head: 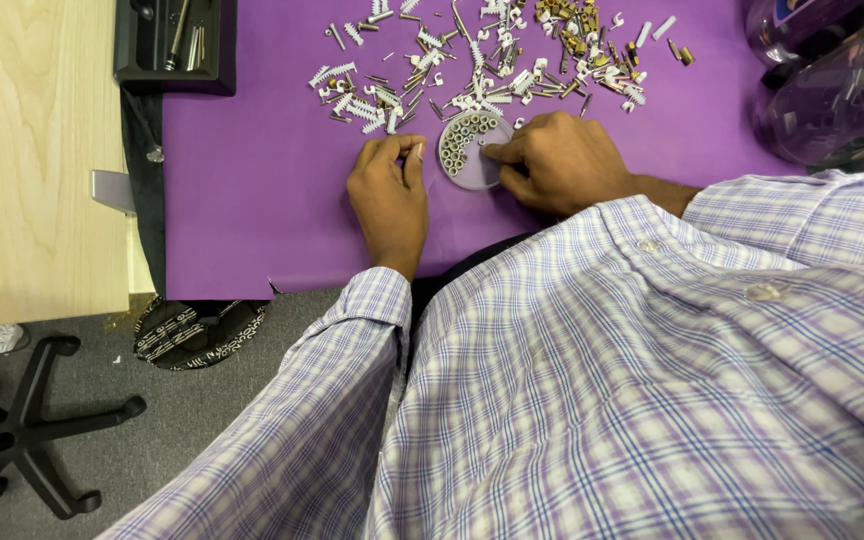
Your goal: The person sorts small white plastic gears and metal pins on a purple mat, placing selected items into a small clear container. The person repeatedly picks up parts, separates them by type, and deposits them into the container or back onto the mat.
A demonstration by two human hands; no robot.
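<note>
A small round clear dish (pixel 472 150) with several short metal sleeves stood on end inside lies on the purple mat (pixel 252 200). My right hand (pixel 557 165) rests at the dish's right edge, its fingertips pinched together over the rim; whether a piece is between them is hidden. My left hand (pixel 390 195) lies just left of the dish, fingers curled with thumb and forefinger touching near the rim. A scattered pile of small hardware (pixel 472 65), white plastic anchors, screws and brass pieces, spreads across the mat beyond the dish.
A black tray (pixel 174 45) with tools sits at the mat's far left corner. Clear plastic containers (pixel 832 90) stand at the right. Light wooden tabletop (pixel 32 150) lies to the left; a chair base (pixel 32 430) and a patterned bag (pixel 197 330) are on the floor.
</note>
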